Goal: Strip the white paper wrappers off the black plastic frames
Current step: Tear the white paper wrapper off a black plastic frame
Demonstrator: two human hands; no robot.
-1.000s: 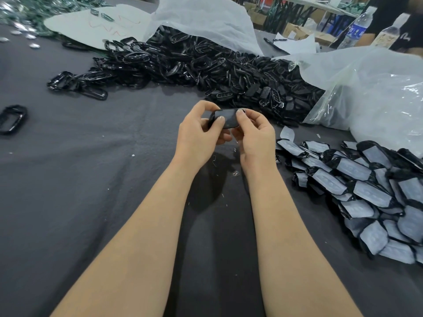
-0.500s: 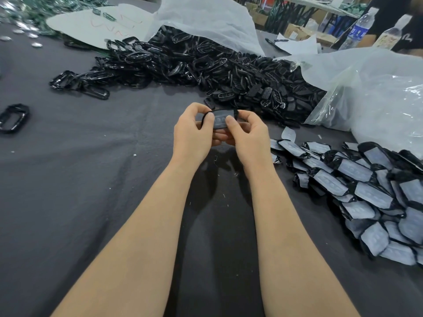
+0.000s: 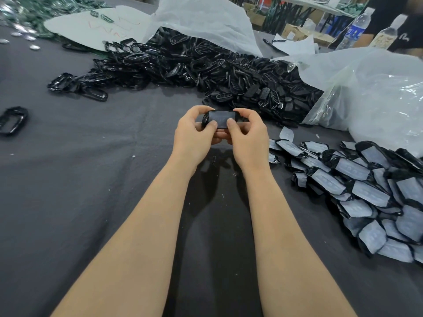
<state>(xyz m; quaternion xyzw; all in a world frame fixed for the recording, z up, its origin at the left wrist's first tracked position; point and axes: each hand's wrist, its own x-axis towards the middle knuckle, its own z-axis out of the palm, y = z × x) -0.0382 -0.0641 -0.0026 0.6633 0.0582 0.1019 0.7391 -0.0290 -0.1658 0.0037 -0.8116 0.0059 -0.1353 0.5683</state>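
Two bare forearms reach in from the near edge over a dark grey cloth (image 3: 91,202) flecked with small white scraps. Mid-table, raised off the cloth, the left hand (image 3: 194,136) and right hand (image 3: 247,136) meet around one black plastic frame (image 3: 218,118). Both hands grip it, fingers curled behind and the two thumbs pressed on its near face. That face reads dull grey; cannot tell whether paper covers it. The fingers hide the frame's ends and underside. To the right of the hands lies a heap of wrapped frames (image 3: 366,191), white paper faces up, overlapping like tiles and running off the right edge. One loose white wrapper (image 3: 287,134) lies at its far corner, near the right hand. A lone bare frame (image 3: 12,120) sits well apart at the left edge. Beyond the hands a long pile of bare black frames (image 3: 206,67) crosses the table, close behind the fingertips. It spills from a white bag (image 3: 206,21), and a clear plastic bag (image 3: 377,92) slumps against its right end. Further back lie a white sheet with red marks (image 3: 96,28) and green and shiny bits (image 3: 34,10) in the far left corner. At the far right are cardboard boxes (image 3: 295,33), two water bottles (image 3: 357,28) and a person in black (image 3: 393,17), mostly cut off.
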